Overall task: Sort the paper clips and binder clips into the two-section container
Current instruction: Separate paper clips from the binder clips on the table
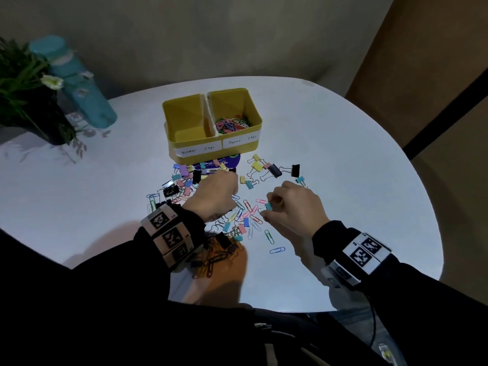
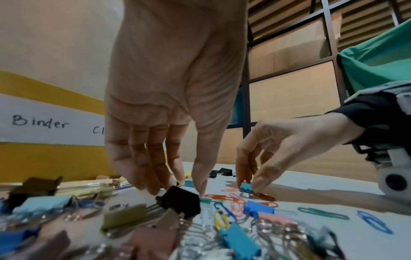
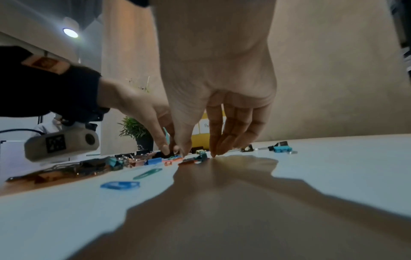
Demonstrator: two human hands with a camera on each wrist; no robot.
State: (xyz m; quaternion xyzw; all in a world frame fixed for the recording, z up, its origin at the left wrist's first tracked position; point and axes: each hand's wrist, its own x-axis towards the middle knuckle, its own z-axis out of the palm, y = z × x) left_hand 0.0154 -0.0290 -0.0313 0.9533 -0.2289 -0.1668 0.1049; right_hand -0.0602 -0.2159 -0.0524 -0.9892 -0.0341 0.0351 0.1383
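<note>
The teal binder clip (image 1: pixel 268 206) sits on the desk (image 1: pixel 343 159) in front of the yellow two-section container (image 1: pixel 211 143), on the paper-clip side of the mess, and the right hand (image 1: pixel 293 207) is right on top of it. Thumb and forefinger reach down either side of its body in a narrow pinch; in the left wrist view the fingertips (image 2: pixel 244 181) touch the clip, which rests on the desk, not yet lifted. An orange paper clip (image 2: pixel 263 196) lies against it, so it may drag along.

Closer to the container's front wall, the left hand (image 1: pixel 216 194) hangs fingers-down over a black binder clip (image 2: pixel 180 202); the tips touch or nearly touch its top, but I cannot tell whether it is gripped.

The container's compartment labelled "Binder Clips" (image 1: pixel 184 122) looks empty; the other one holds a heap of coloured paper clips (image 1: pixel 232 124). So for the teal clip the run goes away from the person and across to the far, left-hand section, past the divider. The left hand is nearer that section. Loose binder clips (image 1: pixel 274 170) and paper clips (image 1: pixel 269 236) litter the desk around both hands.
</note>
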